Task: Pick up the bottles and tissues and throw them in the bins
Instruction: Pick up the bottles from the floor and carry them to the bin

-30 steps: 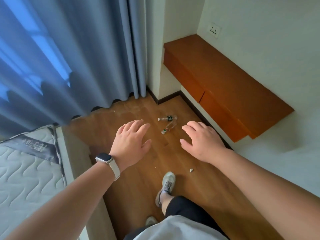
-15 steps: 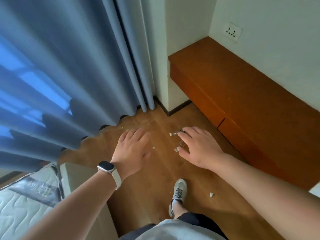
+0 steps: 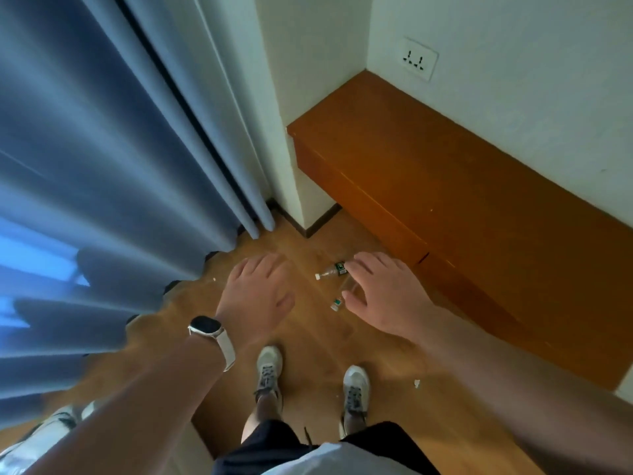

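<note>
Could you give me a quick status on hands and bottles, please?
Left hand and right hand open, empty. Bottle and second bottle on floor, partly behind right hand. Tissue scrap near right shoe. Path looks clear.

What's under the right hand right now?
Two clear bottles lie on the wooden floor beneath the open right hand. The far bottle's cap and dark label show; the near bottle's cap end shows. The fingers cover their other ends.
</note>
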A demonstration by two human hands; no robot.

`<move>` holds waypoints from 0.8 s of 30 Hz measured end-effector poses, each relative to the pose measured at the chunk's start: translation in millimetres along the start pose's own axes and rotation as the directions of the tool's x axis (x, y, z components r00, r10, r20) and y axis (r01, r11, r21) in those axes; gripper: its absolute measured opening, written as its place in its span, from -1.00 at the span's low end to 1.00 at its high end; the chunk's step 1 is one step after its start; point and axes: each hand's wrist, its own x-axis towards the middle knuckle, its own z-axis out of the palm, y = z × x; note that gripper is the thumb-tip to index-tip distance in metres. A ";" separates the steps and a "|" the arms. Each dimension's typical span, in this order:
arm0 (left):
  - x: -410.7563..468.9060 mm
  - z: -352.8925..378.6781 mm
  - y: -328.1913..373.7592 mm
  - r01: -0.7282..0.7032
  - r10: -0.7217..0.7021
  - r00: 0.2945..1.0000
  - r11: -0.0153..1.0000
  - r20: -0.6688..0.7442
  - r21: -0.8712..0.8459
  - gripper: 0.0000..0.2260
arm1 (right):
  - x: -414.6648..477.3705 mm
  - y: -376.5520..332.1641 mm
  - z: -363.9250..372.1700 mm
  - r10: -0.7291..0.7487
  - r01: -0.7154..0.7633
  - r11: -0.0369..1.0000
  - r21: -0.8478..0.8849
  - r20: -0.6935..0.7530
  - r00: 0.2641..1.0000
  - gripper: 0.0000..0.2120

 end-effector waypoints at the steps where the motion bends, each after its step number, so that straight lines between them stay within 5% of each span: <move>1: 8.8 6.5 -4.1 -0.027 0.027 1.000 1.000 0.005 -0.007 -0.57 | 3.7 1.8 4.3 0.023 -0.023 1.000 0.010 0.007 1.000 -0.44; 12: 113.5 177.1 -69.5 -0.287 0.307 0.943 0.946 0.128 -0.152 -0.57 | 99.5 10.9 136.4 0.311 -0.342 0.921 0.188 0.175 0.934 -0.48; 24: 220.4 515.8 -86.5 -0.131 0.206 0.927 0.961 0.314 -0.243 -0.54 | 253.6 106.0 442.2 0.501 -0.527 0.816 0.239 0.163 0.850 -0.53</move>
